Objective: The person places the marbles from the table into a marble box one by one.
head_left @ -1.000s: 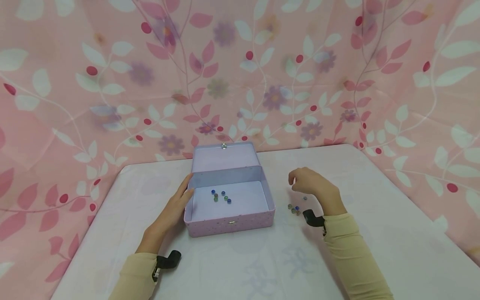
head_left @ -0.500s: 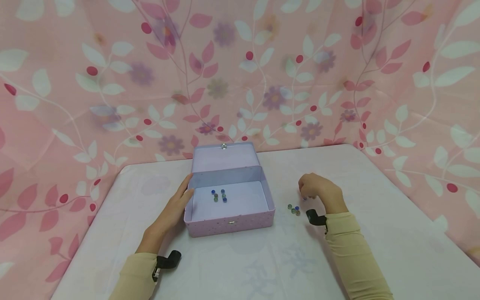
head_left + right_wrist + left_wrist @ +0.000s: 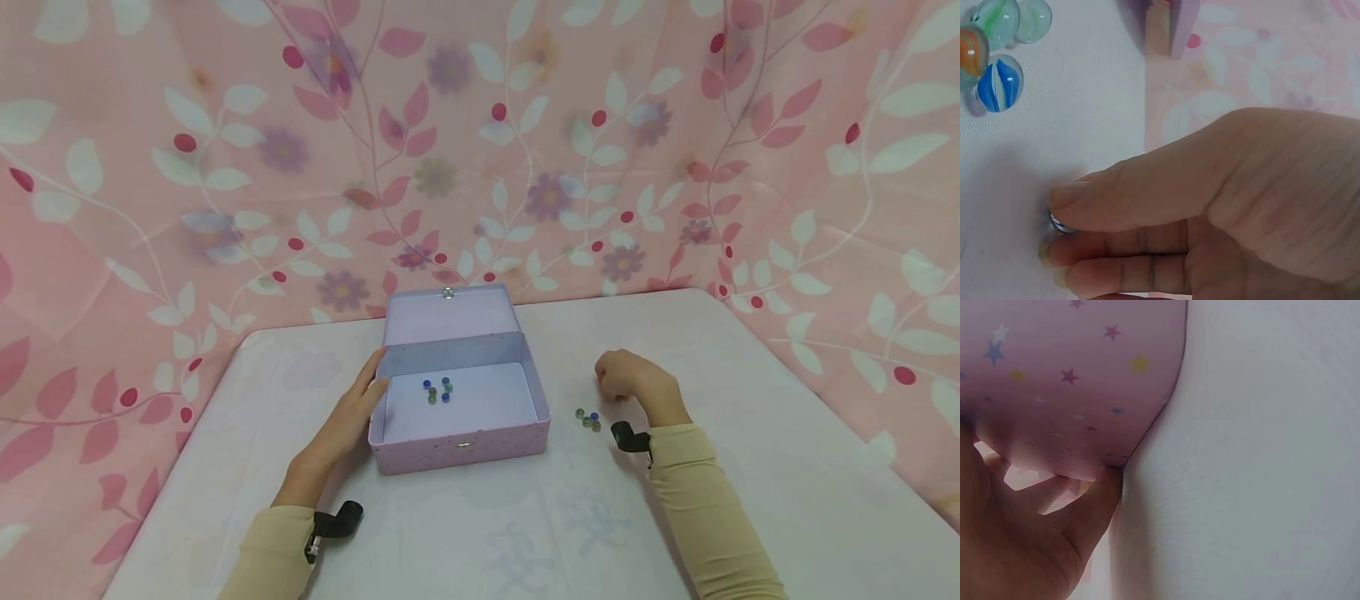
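A lilac tin box [image 3: 461, 450] with a raised lid stands on the table, and several glass marbles [image 3: 432, 392] lie on its floor. My left hand [image 3: 348, 425] rests against the box's left side; in the left wrist view its fingers [image 3: 1100, 503] touch the star-printed wall [image 3: 1072, 381]. To the right of the box my right hand [image 3: 633, 379] is down at the tabletop. The right wrist view shows its thumb and fingertips pinching a clear marble with a blue streak [image 3: 1063, 225], mostly hidden. Several loose marbles [image 3: 587, 419] lie close by on the cloth.
The box lid [image 3: 453, 315] leans back behind the box, near a pink floral curtain [image 3: 480, 167]. A white cloth [image 3: 480, 533] covers the table. Among the loose marbles is one with blue swirls [image 3: 999, 84].
My right hand has shifted right and lower, onto the table, covering the marble that lay apart there. Some marbles inside the box have rolled slightly left. The left hand has stayed put.
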Tool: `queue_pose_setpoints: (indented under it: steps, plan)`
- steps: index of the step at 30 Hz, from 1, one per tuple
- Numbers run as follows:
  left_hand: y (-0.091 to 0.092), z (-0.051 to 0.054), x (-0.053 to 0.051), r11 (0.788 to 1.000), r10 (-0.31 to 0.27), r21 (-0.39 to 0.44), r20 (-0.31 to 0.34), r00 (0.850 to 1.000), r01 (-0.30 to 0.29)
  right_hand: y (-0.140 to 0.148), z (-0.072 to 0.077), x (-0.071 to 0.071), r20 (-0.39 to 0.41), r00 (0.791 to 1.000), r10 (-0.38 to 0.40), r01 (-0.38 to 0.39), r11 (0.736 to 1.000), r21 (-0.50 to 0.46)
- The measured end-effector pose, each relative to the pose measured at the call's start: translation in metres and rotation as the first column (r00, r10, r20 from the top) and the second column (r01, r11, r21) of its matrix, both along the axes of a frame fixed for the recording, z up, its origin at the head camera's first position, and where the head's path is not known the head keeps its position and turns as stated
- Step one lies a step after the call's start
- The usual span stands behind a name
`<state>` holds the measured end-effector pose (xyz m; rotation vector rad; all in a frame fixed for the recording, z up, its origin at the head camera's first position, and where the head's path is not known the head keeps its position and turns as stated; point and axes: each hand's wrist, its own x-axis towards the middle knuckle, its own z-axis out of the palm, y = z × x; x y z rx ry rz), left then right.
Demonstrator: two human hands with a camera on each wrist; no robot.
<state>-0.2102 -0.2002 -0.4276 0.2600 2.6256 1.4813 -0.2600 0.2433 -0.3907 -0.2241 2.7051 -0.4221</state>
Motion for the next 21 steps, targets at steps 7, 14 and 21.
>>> queue_pose_setpoints:
  steps: [7, 14, 21]
  plan:
    - [0.005, 0.020, 0.009, 1.000, -0.010, 0.020, 0.037, 0.999, 0.009, 0.000, 0.000, -0.001, -0.045, 0.999, 0.028, -0.028, 1.000, 0.003]
    - [0.000, -0.002, -0.002, 1.000, 0.002, -0.003, 0.003, 1.000, -0.002, -0.003, 0.006, 0.000, -0.146, 0.988, 0.053, -0.050, 0.999, 0.022]
    - [-0.001, -0.002, -0.002, 1.000, 0.000, 0.000, 0.005, 1.000, 0.000, -0.008, 0.014, 0.001, -0.268, 0.959, 0.090, -0.087, 0.996, 0.022]
